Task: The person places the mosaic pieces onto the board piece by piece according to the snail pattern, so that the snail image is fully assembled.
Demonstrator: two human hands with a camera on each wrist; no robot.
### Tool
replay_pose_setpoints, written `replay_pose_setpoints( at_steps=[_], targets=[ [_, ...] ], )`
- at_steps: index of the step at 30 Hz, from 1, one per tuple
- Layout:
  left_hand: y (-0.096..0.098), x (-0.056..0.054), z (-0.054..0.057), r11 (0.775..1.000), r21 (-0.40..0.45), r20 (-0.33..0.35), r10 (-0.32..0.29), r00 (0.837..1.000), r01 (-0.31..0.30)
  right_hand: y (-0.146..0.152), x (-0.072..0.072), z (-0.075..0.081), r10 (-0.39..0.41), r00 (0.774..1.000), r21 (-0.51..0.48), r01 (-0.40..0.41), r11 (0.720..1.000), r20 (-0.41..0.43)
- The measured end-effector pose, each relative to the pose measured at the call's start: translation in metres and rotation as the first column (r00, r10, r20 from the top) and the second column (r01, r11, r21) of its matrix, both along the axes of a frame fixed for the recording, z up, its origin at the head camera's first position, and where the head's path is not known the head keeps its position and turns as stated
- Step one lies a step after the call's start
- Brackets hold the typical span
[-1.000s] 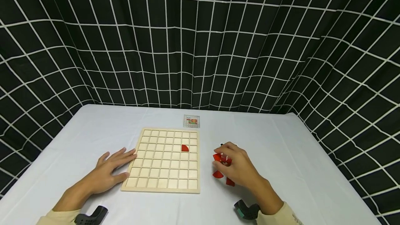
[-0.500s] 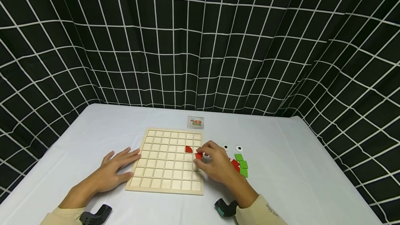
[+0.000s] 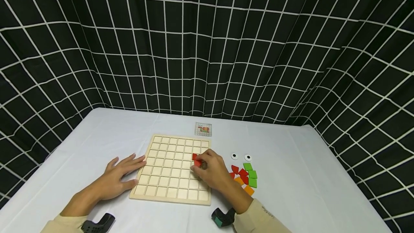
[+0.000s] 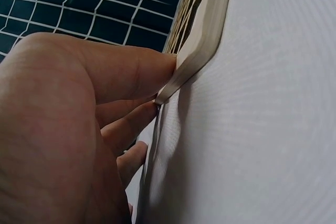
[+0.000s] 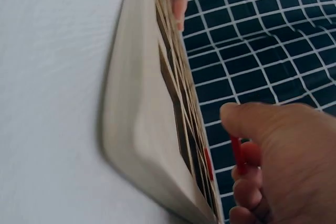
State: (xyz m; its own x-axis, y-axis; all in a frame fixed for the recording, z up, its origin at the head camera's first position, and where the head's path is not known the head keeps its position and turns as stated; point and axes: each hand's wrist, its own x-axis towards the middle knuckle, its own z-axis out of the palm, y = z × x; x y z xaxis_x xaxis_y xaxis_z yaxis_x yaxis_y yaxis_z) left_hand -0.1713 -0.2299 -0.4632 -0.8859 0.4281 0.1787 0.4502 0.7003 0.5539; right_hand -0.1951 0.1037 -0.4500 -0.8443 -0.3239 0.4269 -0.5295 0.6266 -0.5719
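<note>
A wooden grid board [image 3: 168,172] lies on the white table, and a red tile [image 3: 194,156] sits in one of its cells toward the right. My right hand [image 3: 211,170] pinches a second red tile [image 5: 238,155] between thumb and fingers, over the board's right part. In the head view this held tile [image 3: 197,163] is just below the placed one; the fingers partly cover it. My left hand [image 3: 118,178] rests at the board's left edge with fingers spread. The left wrist view has its thumb [image 4: 142,72] and fingertips touching the wooden rim [image 4: 210,30].
Right of the board lie loose red tiles [image 3: 243,172], green tiles [image 3: 252,174] and orange tiles [image 3: 249,190]. Two white eye discs [image 3: 234,156] lie behind them. A small picture card [image 3: 203,129] lies beyond the board. Dark grid-patterned curtains [image 3: 200,46] stand around the table.
From the loose pieces, my right hand has moved left to the board with a red tile in its fingers. The left hand stays at the board's edge. The head view has shifted slightly.
</note>
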Motion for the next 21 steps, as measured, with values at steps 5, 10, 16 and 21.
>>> replay_pose_setpoints(
  at_steps=[5,10,16,21],
  targets=[
    [-0.001,0.000,-0.003,1.000,0.000,0.006,0.003,1.000,-0.003,-0.005,-0.002,-0.011,-0.007,1.000,0.018,0.007,1.000,-0.031],
    [-0.003,0.000,-0.003,1.000,-0.001,0.001,-0.002,1.000,0.002,-0.008,-0.004,-0.016,-0.034,0.998,0.036,0.036,0.999,-0.053],
    [-0.003,0.001,0.000,1.000,0.013,-0.020,-0.010,1.000,0.010,-0.007,-0.006,-0.017,-0.029,0.998,0.033,0.031,0.999,-0.051],
    [-0.003,0.000,-0.002,0.999,0.018,-0.043,-0.030,0.999,0.031,-0.005,-0.006,-0.016,-0.017,0.999,0.049,0.019,0.999,-0.052]
  ],
)
